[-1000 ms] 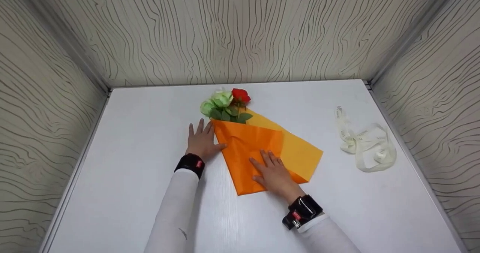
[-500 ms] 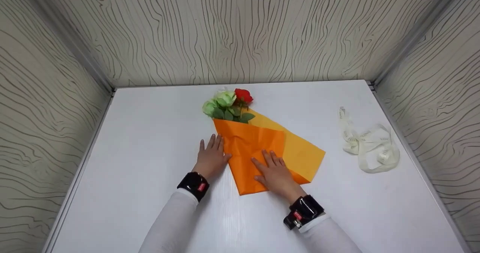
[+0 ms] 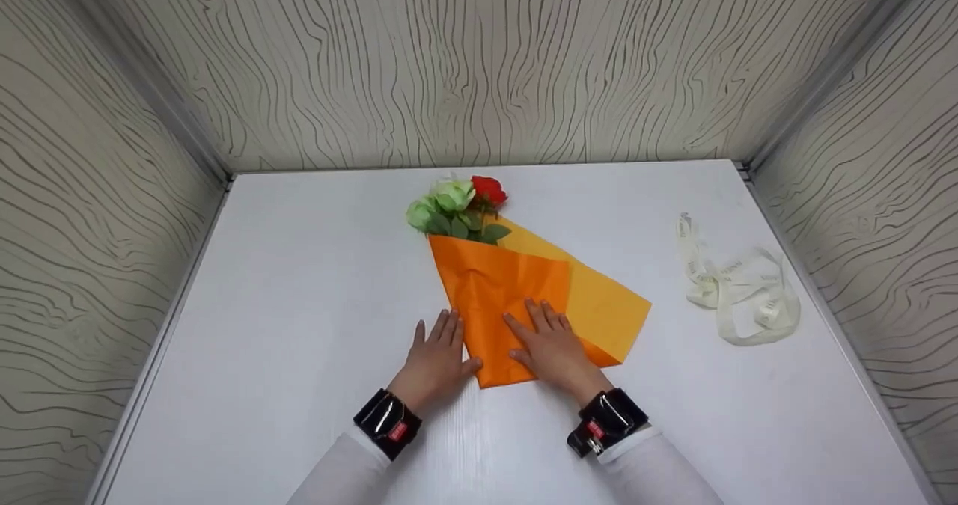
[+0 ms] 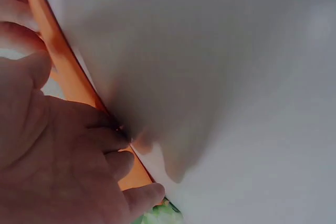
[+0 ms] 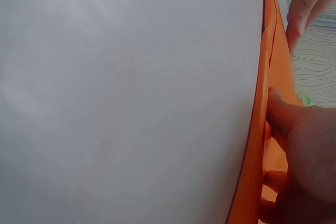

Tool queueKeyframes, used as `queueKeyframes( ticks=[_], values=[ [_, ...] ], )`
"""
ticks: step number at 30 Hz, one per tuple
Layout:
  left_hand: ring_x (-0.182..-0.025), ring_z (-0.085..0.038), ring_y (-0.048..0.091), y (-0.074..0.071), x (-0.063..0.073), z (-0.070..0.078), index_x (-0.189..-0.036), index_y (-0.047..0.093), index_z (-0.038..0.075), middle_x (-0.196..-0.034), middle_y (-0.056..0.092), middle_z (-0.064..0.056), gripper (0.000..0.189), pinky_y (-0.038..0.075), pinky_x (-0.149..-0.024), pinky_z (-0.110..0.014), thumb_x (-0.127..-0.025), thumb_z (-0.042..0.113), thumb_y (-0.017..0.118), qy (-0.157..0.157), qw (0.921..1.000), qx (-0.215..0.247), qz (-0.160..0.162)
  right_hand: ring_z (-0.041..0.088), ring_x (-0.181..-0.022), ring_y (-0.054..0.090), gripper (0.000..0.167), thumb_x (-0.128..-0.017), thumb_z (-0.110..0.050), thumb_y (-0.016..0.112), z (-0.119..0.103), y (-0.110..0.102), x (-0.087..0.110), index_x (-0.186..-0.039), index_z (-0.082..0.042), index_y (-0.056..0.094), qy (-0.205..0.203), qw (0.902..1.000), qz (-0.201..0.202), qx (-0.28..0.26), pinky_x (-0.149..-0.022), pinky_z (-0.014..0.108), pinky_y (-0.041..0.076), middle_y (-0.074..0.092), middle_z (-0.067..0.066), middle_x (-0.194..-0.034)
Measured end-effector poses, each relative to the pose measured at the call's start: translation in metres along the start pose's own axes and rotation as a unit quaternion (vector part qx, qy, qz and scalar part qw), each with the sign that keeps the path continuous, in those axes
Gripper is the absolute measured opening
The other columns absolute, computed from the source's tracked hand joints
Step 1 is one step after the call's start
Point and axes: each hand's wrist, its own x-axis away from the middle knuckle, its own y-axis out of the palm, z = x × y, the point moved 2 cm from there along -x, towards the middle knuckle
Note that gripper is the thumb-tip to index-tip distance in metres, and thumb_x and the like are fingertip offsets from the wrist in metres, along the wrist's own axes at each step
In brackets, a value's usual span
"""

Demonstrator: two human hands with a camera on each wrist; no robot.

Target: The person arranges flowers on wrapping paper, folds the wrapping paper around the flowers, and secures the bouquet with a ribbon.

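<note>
Orange wrapping paper [image 3: 498,288] lies folded over the stems of a small bunch of flowers, its yellow inner side [image 3: 605,303] showing on the right. Pale green roses [image 3: 453,194] and a red rose [image 3: 489,191] stick out at the top with green leaves; the stems are hidden. Along the paper's lower left edge, my left hand [image 3: 434,363] presses with straight fingers, thumb on the paper. My right hand [image 3: 555,353] rests spread on the lower middle of the folded flap. In the left wrist view, the left hand's fingers touch the orange edge [image 4: 68,66].
A loose cream ribbon [image 3: 760,303] with printing lies in loops at the right of the white table [image 3: 299,280]. Wood-patterned panels [image 3: 479,63] stand at the back and both sides.
My left hand has slid down along the paper's left edge, from near the flowers to near the bottom corner. The right hand stays in place on the flap.
</note>
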Motion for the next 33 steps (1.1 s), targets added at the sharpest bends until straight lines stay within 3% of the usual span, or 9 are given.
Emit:
queueKeyframes(
  ticks=[6,12,17,25,33],
  values=[
    [-0.131,-0.027,0.017,0.004,0.015,0.012,-0.138,0.026,0.003,-0.144,0.020,-0.014,0.079,0.018,-0.100,-0.052,-0.085,0.061,0.034,0.015,0.9998,-0.004,-0.008,0.039,-0.129,0.015,0.057,-0.088,-0.050,0.043,0.001,0.000,0.001,-0.138,-0.027,0.031,-0.001,1.0000,0.000,0.006,-0.099,0.054,0.017,0.018,0.016,-0.144],
    [-0.131,-0.026,0.019,0.002,0.006,0.010,-0.136,0.032,0.004,-0.141,0.028,-0.012,0.080,0.016,-0.101,-0.053,-0.084,0.064,0.032,0.011,0.9987,-0.044,0.023,0.040,-0.128,0.017,0.056,-0.088,-0.048,0.044,0.003,0.000,-0.001,-0.138,-0.026,0.032,-0.003,1.0000,0.007,-0.001,-0.099,0.054,0.019,0.019,0.017,-0.143],
    [-0.131,-0.026,0.019,0.004,-0.001,0.004,-0.136,0.033,0.003,-0.141,0.028,-0.012,0.074,0.017,-0.101,-0.051,-0.086,0.058,0.035,0.020,0.9977,-0.041,0.050,0.040,-0.127,0.020,0.055,-0.088,-0.048,0.045,0.004,-0.001,-0.007,-0.137,-0.026,0.034,0.004,0.9998,0.021,0.006,-0.098,0.054,0.021,0.022,0.018,-0.142],
    [-0.132,-0.025,0.016,0.000,0.018,0.007,-0.139,0.026,0.006,-0.145,0.020,-0.009,0.072,0.017,-0.101,-0.050,-0.087,0.056,0.037,0.055,0.9985,-0.005,0.000,0.040,-0.128,0.017,0.056,-0.088,-0.049,0.043,0.003,0.001,-0.010,-0.138,-0.027,0.031,0.011,0.9998,0.015,0.012,-0.100,0.053,0.018,0.019,0.017,-0.143],
    [-0.131,-0.027,0.018,0.002,0.032,0.014,-0.137,0.032,0.006,-0.144,0.022,-0.011,0.067,0.020,-0.100,-0.049,-0.088,0.051,0.041,0.081,0.9965,0.015,-0.012,0.039,-0.129,0.017,0.055,-0.089,-0.049,0.042,0.003,0.003,-0.010,-0.139,-0.028,0.030,0.004,0.9997,0.017,0.016,-0.100,0.053,0.017,0.018,0.016,-0.144]
  ],
)
